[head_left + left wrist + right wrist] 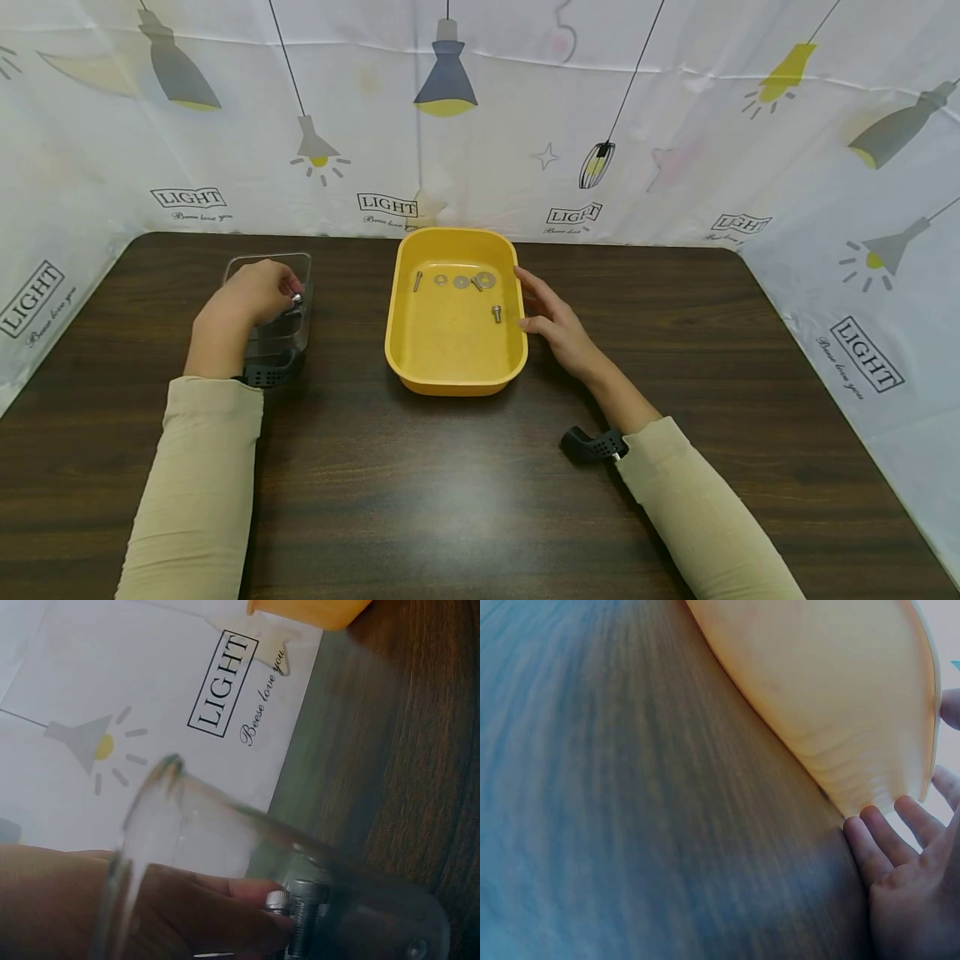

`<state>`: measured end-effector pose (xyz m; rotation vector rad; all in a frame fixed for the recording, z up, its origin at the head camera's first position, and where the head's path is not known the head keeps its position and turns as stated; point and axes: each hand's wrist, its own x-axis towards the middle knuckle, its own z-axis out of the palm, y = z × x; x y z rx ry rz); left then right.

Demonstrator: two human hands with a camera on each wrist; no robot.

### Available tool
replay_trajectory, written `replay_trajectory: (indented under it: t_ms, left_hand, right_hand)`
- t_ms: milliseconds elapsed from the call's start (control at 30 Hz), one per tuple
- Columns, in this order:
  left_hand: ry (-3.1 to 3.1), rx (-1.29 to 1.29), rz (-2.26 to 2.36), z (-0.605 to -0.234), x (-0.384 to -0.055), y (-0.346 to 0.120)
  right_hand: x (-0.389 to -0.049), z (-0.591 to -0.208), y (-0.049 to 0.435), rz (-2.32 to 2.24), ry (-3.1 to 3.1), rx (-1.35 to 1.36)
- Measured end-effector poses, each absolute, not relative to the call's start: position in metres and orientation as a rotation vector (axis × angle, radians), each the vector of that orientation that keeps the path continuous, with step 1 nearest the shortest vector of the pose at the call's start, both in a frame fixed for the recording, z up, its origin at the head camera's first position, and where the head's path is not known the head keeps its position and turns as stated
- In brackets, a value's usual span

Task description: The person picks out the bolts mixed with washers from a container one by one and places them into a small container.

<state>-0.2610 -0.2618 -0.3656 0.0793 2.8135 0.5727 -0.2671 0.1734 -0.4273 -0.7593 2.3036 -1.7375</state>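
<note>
My left hand (pixel 251 298) reaches over a clear plastic box (pixel 302 260) at the table's left. Its thumb and finger pinch a silver bolt (pixel 277 901); a second bolt (pixel 304 915) stands right beside it in the left wrist view. To the right is a yellow tray (pixel 450 358) holding small metal parts: a thin screw (pixel 417 282), several washers (pixel 461 282), a short screw (pixel 476 284) and a socket-head bolt (pixel 497 313). With extended fingers, my right hand (pixel 561 329) touches the tray's right side. In the right wrist view its fingertips (pixel 853 825) lie against the tray's outer wall.
Both stand on a dark wood-grain table (pixel 420 492). A white curtain (pixel 495 108) printed with lamps hangs along the table's back and sides. The tray's far end lies close to the back edge. Each wrist wears a black strap (pixel 592 447).
</note>
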Motion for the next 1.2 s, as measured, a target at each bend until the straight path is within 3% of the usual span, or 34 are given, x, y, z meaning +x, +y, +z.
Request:
replay_trajectory:
  t_ms: [700, 1200]
  left_hand:
    - [2.873, 0.049, 0.571, -0.35, -0.258, -0.256]
    - [3.075, 0.113, 0.664, -0.309, -0.236, -0.195]
  right_hand:
    - [-0.267, -0.427, 0.173, -1.724, 2.309, -0.762]
    - [-0.266, -0.426, 0.173, -1.722, 2.308, -0.761]
